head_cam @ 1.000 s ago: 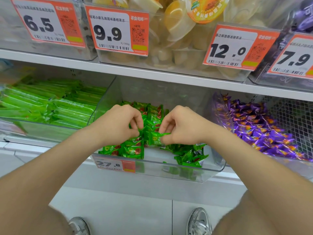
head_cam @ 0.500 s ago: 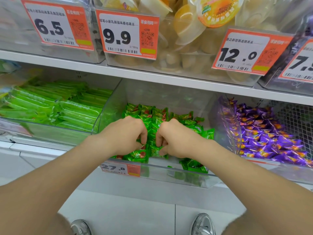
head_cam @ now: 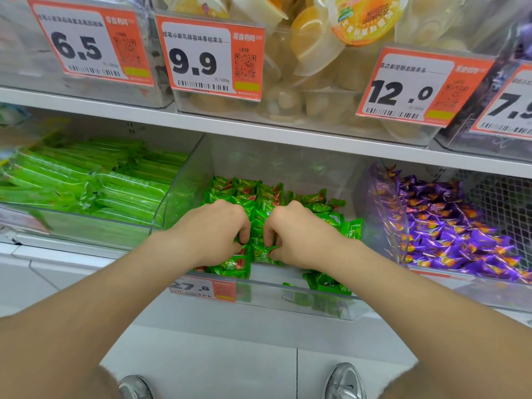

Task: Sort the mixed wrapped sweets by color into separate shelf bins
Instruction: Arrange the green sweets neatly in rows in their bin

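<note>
Both hands are down in the clear middle bin (head_cam: 299, 305) on the lower shelf, which holds green wrapped sweets (head_cam: 259, 194) with red print. My left hand (head_cam: 214, 228) has its fingers curled into the sweets at the bin's front left. My right hand (head_cam: 296, 234) sits close beside it, fingers curled and pinching a green sweet (head_cam: 260, 250) between the two hands. Knuckles hide the fingertips. The purple wrapped sweets (head_cam: 449, 226) fill the bin to the right.
A bin of long green packets (head_cam: 86, 180) stands to the left. The upper shelf (head_cam: 259, 131) carries bins of jelly cups behind orange price tags. A price tag reading 27.8 (head_cam: 203, 287) hangs on the middle bin's front. My shoes show below on the floor.
The view has shifted down and to the left. Both hands have drawn closer together and sunk lower into the green sweets at the bin's front.
</note>
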